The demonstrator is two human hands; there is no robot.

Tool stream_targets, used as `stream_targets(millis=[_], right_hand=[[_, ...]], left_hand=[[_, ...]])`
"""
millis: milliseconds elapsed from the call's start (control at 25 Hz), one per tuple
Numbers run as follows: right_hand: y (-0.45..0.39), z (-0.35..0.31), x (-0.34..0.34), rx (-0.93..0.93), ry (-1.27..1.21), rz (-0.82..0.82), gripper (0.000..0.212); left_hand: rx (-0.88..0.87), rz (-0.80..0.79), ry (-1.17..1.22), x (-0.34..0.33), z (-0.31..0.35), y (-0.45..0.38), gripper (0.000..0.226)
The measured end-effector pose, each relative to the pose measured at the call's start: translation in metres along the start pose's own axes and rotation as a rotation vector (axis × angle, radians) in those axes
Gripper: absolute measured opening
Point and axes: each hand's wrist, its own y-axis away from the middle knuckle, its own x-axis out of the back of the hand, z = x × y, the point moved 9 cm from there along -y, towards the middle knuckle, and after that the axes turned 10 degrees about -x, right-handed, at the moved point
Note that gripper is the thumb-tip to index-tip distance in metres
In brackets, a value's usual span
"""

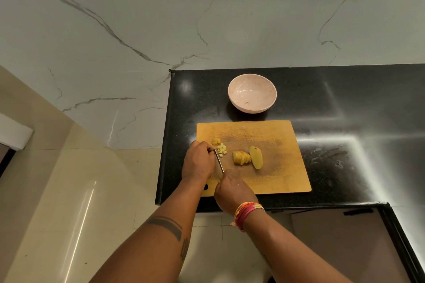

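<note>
Bowl (252,93) behind board (276,167) on counter (345,99), potato slices (241,158) mid-board, apparent cubes (222,149) to their left

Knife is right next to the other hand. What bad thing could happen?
1. The knife, held by the right hand, has its blade right beside the left hand, whose fingers curl near it. A slip could nick them.
2. The small potato cubes lie loose near the left edge of the cutting board and might get knocked off.
3. The board sits close to the front edge of the counter, so a hard push might shift it.
</note>
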Motion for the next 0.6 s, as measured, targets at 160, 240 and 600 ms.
stream_targets(millis=[160, 240, 600], right_hand=[[0.009, 0.016, -0.006, -0.009, 0.022, -0.026, 0.022], [0.014, 0.027, -0.007, 0.006, 0.002, 0.004, 0.022], [0.017, 0.038, 0.018, -0.003, -0.113, 0.102, 0.021]], left_hand=[[0.024, 0.004, 0.021, -0.002, 0.0, 0.0, 0.012], [0.03, 0.015, 0.043, -0.001, -0.001, 0.002, 0.011], [-0.049, 0.093, 0.173, 0.002, 0.011, 0.021, 0.011]])
